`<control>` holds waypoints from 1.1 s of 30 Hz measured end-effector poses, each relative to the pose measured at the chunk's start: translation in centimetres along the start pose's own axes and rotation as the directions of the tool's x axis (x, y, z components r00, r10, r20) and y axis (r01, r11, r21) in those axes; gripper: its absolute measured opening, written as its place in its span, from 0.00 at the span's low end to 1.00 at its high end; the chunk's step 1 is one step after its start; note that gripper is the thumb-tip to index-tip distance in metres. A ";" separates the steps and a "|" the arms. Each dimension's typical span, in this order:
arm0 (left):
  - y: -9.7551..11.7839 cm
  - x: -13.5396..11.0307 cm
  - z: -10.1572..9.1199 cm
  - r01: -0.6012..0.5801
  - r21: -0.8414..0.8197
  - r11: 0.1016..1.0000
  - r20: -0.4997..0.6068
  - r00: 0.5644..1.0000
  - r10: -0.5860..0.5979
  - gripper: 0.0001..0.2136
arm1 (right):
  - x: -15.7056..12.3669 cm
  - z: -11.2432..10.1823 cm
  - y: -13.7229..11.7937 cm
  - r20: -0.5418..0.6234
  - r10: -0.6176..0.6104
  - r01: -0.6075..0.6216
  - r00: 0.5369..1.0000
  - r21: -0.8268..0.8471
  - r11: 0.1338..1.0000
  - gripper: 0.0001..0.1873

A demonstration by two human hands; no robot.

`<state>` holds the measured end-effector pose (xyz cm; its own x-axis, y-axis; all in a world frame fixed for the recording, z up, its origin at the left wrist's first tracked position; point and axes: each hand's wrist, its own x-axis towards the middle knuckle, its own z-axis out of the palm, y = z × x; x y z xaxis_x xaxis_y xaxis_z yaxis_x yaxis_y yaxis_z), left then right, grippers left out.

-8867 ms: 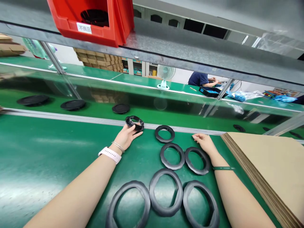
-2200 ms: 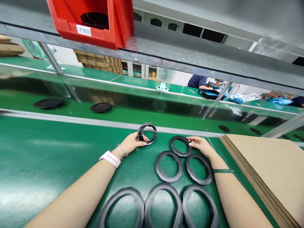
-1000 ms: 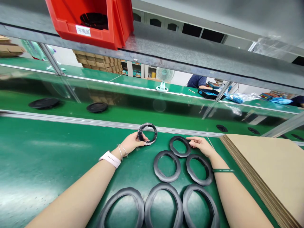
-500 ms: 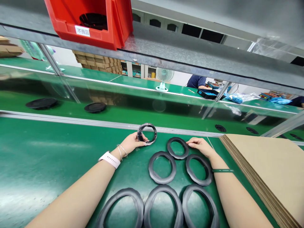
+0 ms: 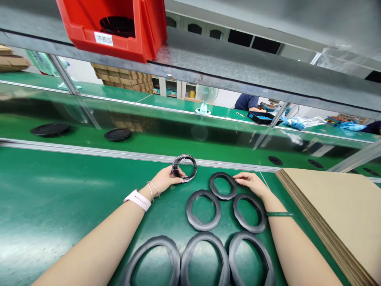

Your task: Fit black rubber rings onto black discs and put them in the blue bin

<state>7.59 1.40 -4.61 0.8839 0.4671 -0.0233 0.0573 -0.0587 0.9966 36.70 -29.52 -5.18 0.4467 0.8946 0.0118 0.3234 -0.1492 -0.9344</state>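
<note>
My left hand (image 5: 165,179) is closed on a black ring with a shiny rim (image 5: 185,167), held upright on its edge on the green bench near the metal rail. My right hand (image 5: 251,183) lies with its fingers stretched out, fingertips touching the far black ring (image 5: 223,185) that lies flat. Several more black rings lie flat in rows nearer to me, such as one in the middle row (image 5: 203,204) and one at the front (image 5: 204,260).
A stack of brown cardboard sheets (image 5: 336,210) sits at the right. Beyond the metal rail (image 5: 89,149), black discs (image 5: 118,134) lie on the conveyor belt. A red bin (image 5: 113,24) stands on the shelf overhead. Another person (image 5: 249,102) works at a far bench.
The far ring and the middle-row ring under my right hand have slid a little to the left. The discs on the belt have drifted left. My left hand holds its ring still.
</note>
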 end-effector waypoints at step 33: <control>0.2 -0.1 0.1 0.002 0.008 1.000 -0.002 1.000 -0.002 0.19 | -0.5 0.0 -2.1 0.161 -0.094 0.098 0.982 -0.018 0.995 0.20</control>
<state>7.53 1.27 -4.38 0.8831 0.4686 -0.0254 0.0632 -0.0651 0.9959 35.77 -29.66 -3.19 0.2738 0.9609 0.0420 0.3806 -0.0681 -0.9222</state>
